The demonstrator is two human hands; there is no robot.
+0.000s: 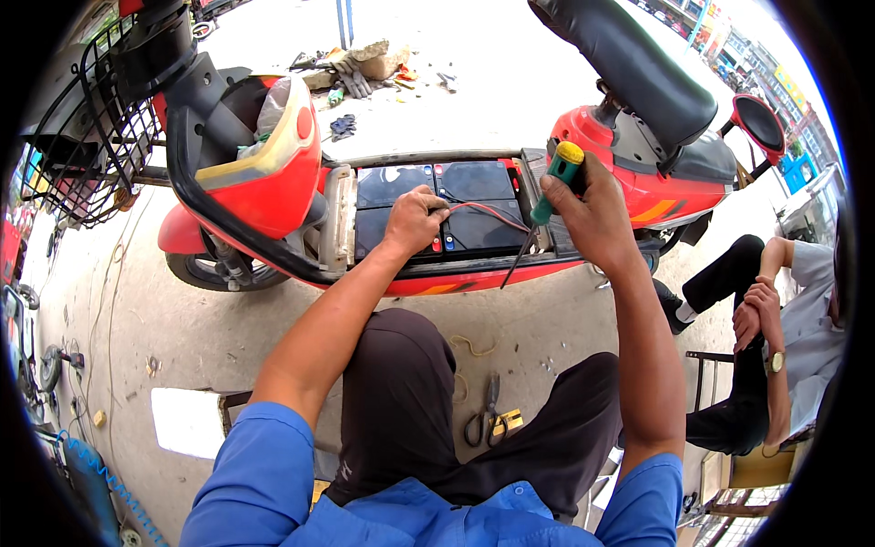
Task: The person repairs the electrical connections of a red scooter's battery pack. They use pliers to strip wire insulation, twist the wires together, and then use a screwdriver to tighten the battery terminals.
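Batteries (392,187), dark and block-shaped, sit packed in the open bay of a red scooter (264,211), between its front panel and its tipped-up seat (643,82). Red and dark wires (492,212) cross their tops toward the right end of the bay. The left hand (417,221) is over the middle of the batteries, fingers curled and tips drawn together where the wires lead; I cannot tell whether a wire is pinched between them. The right hand (591,211) is closed around the green handle of a screwdriver (563,169), its shaft slanting down past the bay's near right edge.

A short looks like the main danger: if that shaft swings inward and bridges two terminals, it could spark and burn the bare fingers. A wire end slipping onto the wrong terminal could do the same, and a hard tug might loosen a connection.

Scissors (474,428) lie on the ground between the knees; another person (811,292) sits at the right, hands together.
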